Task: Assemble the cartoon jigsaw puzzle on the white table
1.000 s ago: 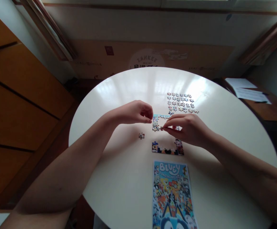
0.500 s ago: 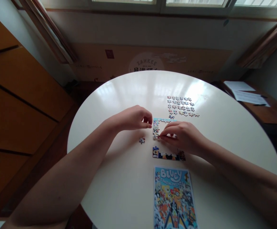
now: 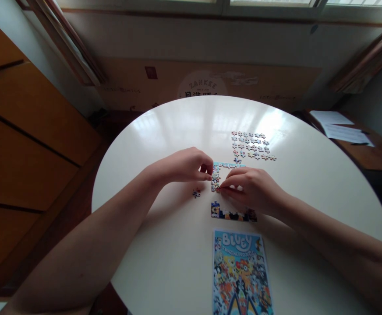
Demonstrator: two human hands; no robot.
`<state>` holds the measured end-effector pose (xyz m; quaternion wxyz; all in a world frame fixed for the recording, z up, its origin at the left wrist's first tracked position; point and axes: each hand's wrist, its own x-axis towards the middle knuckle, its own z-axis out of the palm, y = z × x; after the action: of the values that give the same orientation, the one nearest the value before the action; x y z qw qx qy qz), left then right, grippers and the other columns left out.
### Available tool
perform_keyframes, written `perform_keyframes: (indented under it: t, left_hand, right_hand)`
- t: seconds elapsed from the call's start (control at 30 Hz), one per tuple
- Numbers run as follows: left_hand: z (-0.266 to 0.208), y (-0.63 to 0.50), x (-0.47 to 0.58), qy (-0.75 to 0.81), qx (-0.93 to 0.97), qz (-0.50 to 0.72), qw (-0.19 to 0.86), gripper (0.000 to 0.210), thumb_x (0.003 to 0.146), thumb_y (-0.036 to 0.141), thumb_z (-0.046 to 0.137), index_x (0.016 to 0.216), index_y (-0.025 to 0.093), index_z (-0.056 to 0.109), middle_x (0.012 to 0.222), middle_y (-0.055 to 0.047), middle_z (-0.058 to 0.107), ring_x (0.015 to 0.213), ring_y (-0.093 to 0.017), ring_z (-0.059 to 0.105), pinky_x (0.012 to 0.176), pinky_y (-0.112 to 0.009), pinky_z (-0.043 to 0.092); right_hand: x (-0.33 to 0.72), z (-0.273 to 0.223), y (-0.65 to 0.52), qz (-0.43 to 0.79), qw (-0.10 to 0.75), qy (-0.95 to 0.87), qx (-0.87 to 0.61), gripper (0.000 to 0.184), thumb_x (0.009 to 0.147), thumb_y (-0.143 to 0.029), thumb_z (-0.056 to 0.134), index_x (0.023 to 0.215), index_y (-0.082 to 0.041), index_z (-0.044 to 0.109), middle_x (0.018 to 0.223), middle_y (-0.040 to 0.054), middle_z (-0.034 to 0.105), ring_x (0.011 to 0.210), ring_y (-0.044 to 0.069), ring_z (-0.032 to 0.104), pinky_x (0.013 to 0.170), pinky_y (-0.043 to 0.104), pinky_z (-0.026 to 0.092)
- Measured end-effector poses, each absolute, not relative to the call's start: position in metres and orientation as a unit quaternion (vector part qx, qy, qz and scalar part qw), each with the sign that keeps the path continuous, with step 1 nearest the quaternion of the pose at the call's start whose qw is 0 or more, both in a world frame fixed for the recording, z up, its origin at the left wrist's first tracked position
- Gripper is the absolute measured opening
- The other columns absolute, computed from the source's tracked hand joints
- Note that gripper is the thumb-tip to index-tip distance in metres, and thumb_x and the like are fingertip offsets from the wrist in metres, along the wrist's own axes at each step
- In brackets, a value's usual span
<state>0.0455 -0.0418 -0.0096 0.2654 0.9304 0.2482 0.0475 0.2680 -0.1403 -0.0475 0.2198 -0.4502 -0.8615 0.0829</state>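
Observation:
On the round white table, a partly joined jigsaw puzzle frame (image 3: 216, 175) has a light-blue top strip and a colourful left side. My right hand (image 3: 252, 186) pinches a small puzzle piece (image 3: 217, 189) at the lower end of that left side. The hand hides the frame's right part. My left hand (image 3: 196, 164) is loosely curled, thumb tip at the frame's left edge, with nothing visible in it. Below the left hand lies a loose puzzle piece (image 3: 196, 193). A separate joined bottom strip (image 3: 232, 214) in dark blue and black lies nearer me, its right end partly under my right hand's shadow.
Several loose pieces (image 3: 250, 142) lie in rows beyond the frame. A Bluey picture sheet (image 3: 242, 271) rests near me. The table (image 3: 164, 262) has a curved edge. Papers (image 3: 342, 129) lie on a brown surface at right; a wooden cabinet (image 3: 30, 144) stands at left.
My left hand has shifted slightly right, its thumb now at the puzzle frame's left edge. My right hand stays at the same corner, still pinching the piece.

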Motion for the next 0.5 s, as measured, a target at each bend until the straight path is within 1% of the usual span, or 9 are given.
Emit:
perform_keyframes:
  t: [0.1, 0.17, 0.27, 0.37, 0.5]
  left_hand:
    - [-0.011, -0.042, 0.047, 0.241, 0.934, 0.056, 0.259, 0.010, 0.081, 0.026, 0.069, 0.085, 0.021, 0.077, 0.079, -0.001, 0.072, 0.068, -0.013, 0.061, 0.064, -0.026, 0.041]
    - [-0.012, -0.043, 0.049, 0.232, 0.938, 0.074, 0.246, 0.012, 0.081, 0.027, 0.071, 0.088, 0.021, 0.078, 0.083, -0.002, 0.074, 0.072, -0.014, 0.062, 0.067, -0.027, 0.043]
    - [-0.013, -0.044, 0.053, 0.214, 0.945, 0.095, 0.229, 0.013, 0.080, 0.027, 0.072, 0.091, 0.022, 0.079, 0.094, -0.004, 0.075, 0.084, -0.018, 0.065, 0.078, -0.030, 0.046]
    - [-0.014, -0.045, 0.056, 0.189, 0.948, 0.098, 0.238, 0.012, 0.082, 0.024, 0.071, 0.091, 0.023, 0.080, 0.102, -0.004, 0.076, 0.095, -0.020, 0.067, 0.088, -0.032, 0.047]
    - [-0.017, -0.044, 0.057, 0.161, 0.953, 0.099, 0.236, 0.013, 0.082, 0.023, 0.072, 0.091, 0.023, 0.080, 0.100, -0.004, 0.077, 0.095, -0.019, 0.069, 0.089, -0.030, 0.048]
  right_hand:
    - [0.268, -0.046, -0.141, 0.085, 0.219, -0.861, -0.452, 0.014, 0.091, -0.027, 0.067, 0.088, -0.029, 0.081, 0.088, -0.0029, 0.078, 0.075, 0.015, 0.071, 0.064, 0.029, 0.050]
    - [0.269, -0.045, -0.142, 0.083, 0.220, -0.860, -0.453, 0.014, 0.090, -0.026, 0.068, 0.088, -0.028, 0.081, 0.089, -0.0027, 0.078, 0.074, 0.015, 0.070, 0.064, 0.028, 0.049]
    - [0.270, -0.044, -0.143, 0.081, 0.220, -0.857, -0.459, 0.014, 0.088, -0.025, 0.068, 0.088, -0.028, 0.082, 0.090, -0.0021, 0.079, 0.069, 0.014, 0.068, 0.064, 0.028, 0.048]
    - [0.270, -0.045, -0.143, 0.080, 0.218, -0.854, -0.465, 0.013, 0.088, -0.025, 0.069, 0.088, -0.029, 0.082, 0.090, -0.0017, 0.079, 0.067, 0.014, 0.067, 0.063, 0.028, 0.046]
    - [0.270, -0.045, -0.142, 0.077, 0.214, -0.856, -0.464, 0.015, 0.090, -0.028, 0.068, 0.089, -0.030, 0.082, 0.090, -0.0014, 0.078, 0.071, 0.015, 0.068, 0.063, 0.028, 0.045]
